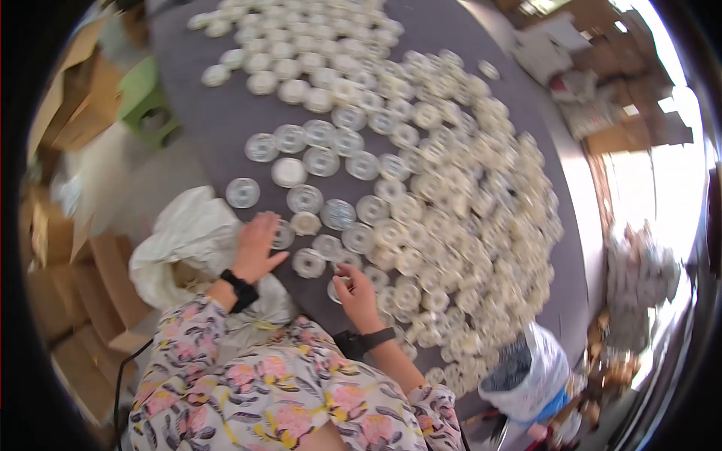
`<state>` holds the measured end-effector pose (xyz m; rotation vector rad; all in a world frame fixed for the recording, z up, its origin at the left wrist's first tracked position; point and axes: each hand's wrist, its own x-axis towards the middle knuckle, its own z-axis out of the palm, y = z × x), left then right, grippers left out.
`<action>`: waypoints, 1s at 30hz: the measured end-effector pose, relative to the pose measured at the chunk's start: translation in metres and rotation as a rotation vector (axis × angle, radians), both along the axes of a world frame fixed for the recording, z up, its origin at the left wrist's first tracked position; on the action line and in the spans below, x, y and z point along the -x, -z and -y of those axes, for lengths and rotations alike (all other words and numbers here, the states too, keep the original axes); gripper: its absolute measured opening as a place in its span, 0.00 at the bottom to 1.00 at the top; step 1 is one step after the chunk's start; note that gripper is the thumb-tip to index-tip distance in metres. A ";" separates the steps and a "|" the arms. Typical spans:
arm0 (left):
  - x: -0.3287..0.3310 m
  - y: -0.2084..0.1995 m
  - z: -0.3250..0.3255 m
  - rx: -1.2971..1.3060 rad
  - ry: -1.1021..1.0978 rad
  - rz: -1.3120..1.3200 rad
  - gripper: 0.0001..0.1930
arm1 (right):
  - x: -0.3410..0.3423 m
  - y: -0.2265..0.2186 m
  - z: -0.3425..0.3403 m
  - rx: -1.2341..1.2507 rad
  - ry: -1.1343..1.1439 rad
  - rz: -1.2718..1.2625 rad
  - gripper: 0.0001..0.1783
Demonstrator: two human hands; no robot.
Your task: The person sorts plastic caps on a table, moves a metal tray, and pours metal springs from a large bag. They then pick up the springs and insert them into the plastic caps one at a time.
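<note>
Taking our right hand [358,299] as the clock's centre, its thumb and forefinger are bent close together in a narrow grip, and we cannot tell whether they pinch anything; a clear piece [334,292] sits just beside them at nine to ten o'clock, partly covered. We judge that the step in hand is handling loose pieces one by one, so a light hold on the rim, with the fingertips low, should lift or slide one without dragging its neighbours. Our left hand [254,248], at ten o'clock, is flat with its fingers extended and the thumb set wide, beside a second disc [283,235]; it would do well to steady with little pressure, since smooth plastic may skid on the table [207,113]. Working away from the crowded pile [466,210], between one and two o'clock, should keep pieces from tumbling. As for what is hard to make out, our right fingers hide their own contact, our left hand covers part of its disc, the white sack [195,214] at ten o'clock shows little of its inside, the pile's lower pieces are buried, and the far cluster [301,64], near twelve, blurs together.
</note>
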<state>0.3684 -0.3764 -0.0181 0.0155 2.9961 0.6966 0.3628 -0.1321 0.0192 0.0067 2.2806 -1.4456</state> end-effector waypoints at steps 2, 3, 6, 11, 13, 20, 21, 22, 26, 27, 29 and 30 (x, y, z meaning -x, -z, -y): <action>-0.009 0.001 -0.003 0.041 0.016 -0.041 0.40 | -0.030 0.004 -0.046 -0.060 0.146 -0.026 0.16; -0.012 0.004 0.000 0.036 0.007 -0.096 0.41 | -0.044 0.003 -0.068 -0.081 0.226 -0.039 0.15; -0.012 0.002 -0.001 -0.115 -0.125 -0.227 0.34 | -0.086 0.004 -0.145 -0.166 0.560 -0.053 0.11; -0.007 -0.025 -0.045 -0.217 -0.101 -0.256 0.26 | -0.157 0.034 -0.285 -0.441 1.020 -0.190 0.10; -0.009 -0.029 -0.065 -0.203 -0.070 -0.275 0.26 | -0.175 0.045 -0.334 -0.535 1.104 -0.204 0.12; -0.026 -0.028 -0.125 -0.172 0.072 -0.266 0.27 | -0.182 0.025 -0.499 -0.849 1.486 -0.452 0.29; -0.034 -0.026 -0.125 -0.173 0.069 -0.253 0.26 | -0.179 0.025 -0.513 -0.960 1.466 -0.324 0.31; -0.044 -0.028 -0.124 -0.134 0.063 -0.255 0.26 | -0.174 0.025 -0.528 -1.061 1.457 -0.192 0.34; -0.087 0.008 -0.088 -0.001 -0.057 -0.200 0.28 | -0.170 0.009 -0.553 -0.356 1.320 0.142 0.37; -0.085 0.013 -0.098 0.001 -0.105 -0.163 0.29 | -0.189 0.043 -0.585 -0.384 1.282 0.170 0.31; -0.086 -0.016 -0.146 -0.109 0.042 -0.230 0.30 | -0.209 0.090 -0.615 -0.607 1.330 0.108 0.29; -0.087 -0.020 -0.152 -0.058 0.071 -0.254 0.28 | -0.207 0.098 -0.608 -0.675 1.316 0.042 0.29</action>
